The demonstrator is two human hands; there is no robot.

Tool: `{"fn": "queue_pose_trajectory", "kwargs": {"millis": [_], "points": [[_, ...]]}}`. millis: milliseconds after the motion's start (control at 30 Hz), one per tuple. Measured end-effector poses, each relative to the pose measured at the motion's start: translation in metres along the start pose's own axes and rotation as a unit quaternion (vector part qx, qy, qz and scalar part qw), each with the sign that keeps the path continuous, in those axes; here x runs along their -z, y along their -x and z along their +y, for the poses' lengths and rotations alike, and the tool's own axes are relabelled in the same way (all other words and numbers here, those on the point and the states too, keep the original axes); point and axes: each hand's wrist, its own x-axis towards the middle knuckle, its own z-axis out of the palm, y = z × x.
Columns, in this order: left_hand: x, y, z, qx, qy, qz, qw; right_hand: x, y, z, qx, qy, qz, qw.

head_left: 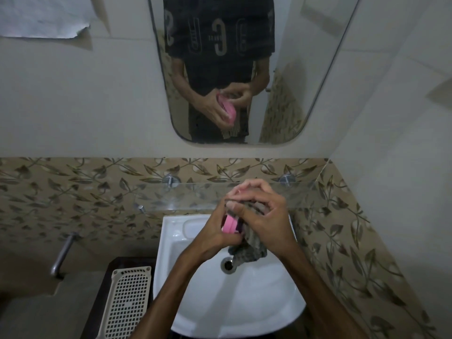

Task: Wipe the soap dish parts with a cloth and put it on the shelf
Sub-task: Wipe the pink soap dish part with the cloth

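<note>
A pink soap dish part (229, 225) is held on edge above the white sink (195, 277). My left hand (215, 231) grips it from the left, fingers curled over its top. My right hand (264, 216) presses a grey patterned cloth (247, 248) against the dish, fingers curled round the cloth. The cloth's loose end hangs down over the drain (227, 264). Most of the dish is hidden by my hands and the cloth. A glass shelf (176, 194) runs along the wall just behind my hands.
A mirror (293, 69) above the shelf reflects the person holding the pink dish and cloth. A cream perforated tray (127, 302) lies on a dark stand left of the sink. A metal tap (61, 255) juts from the left wall. Leaf-patterned tiles line both walls.
</note>
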Motion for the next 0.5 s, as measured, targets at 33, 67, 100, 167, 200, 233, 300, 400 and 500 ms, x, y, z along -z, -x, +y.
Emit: {"fn": "queue_pose_trajectory", "kwargs": {"millis": [33, 67, 100, 167, 200, 233, 300, 400, 500], "points": [[-0.002, 0.000, 0.002, -0.007, -0.008, 0.006, 1.000, 0.006, -0.009, 0.001, -0.024, 0.013, 0.034, 0.999], [-0.003, -0.002, 0.003, -0.018, -0.012, 0.010, 1.000, 0.011, -0.017, 0.002, -0.048, 0.013, 0.054, 0.997], [-0.005, -0.003, 0.002, -0.025, -0.010, 0.012, 1.000, 0.013, -0.019, 0.004, -0.059, 0.008, 0.051, 0.997], [-0.004, -0.003, -0.001, -0.027, -0.002, 0.026, 0.999, 0.006, -0.008, 0.005, -0.049, -0.006, -0.003, 0.999], [-0.004, -0.004, -0.003, -0.026, -0.004, 0.036, 0.999, 0.001, 0.001, 0.004, -0.033, -0.006, -0.035, 0.999], [-0.003, -0.003, -0.005, -0.026, -0.005, 0.042, 0.999, -0.002, 0.006, 0.004, -0.019, -0.005, -0.043, 0.999], [-0.004, -0.002, -0.005, -0.030, -0.019, 0.036, 0.999, 0.002, -0.006, 0.010, -0.048, -0.008, 0.016, 0.999], [-0.008, 0.000, -0.004, -0.025, -0.043, 0.022, 0.999, 0.009, -0.018, 0.014, -0.104, -0.007, 0.078, 0.991], [-0.001, -0.001, -0.005, -0.033, -0.054, 0.035, 0.997, -0.001, 0.007, 0.016, -0.049, -0.006, -0.022, 0.999]]}}
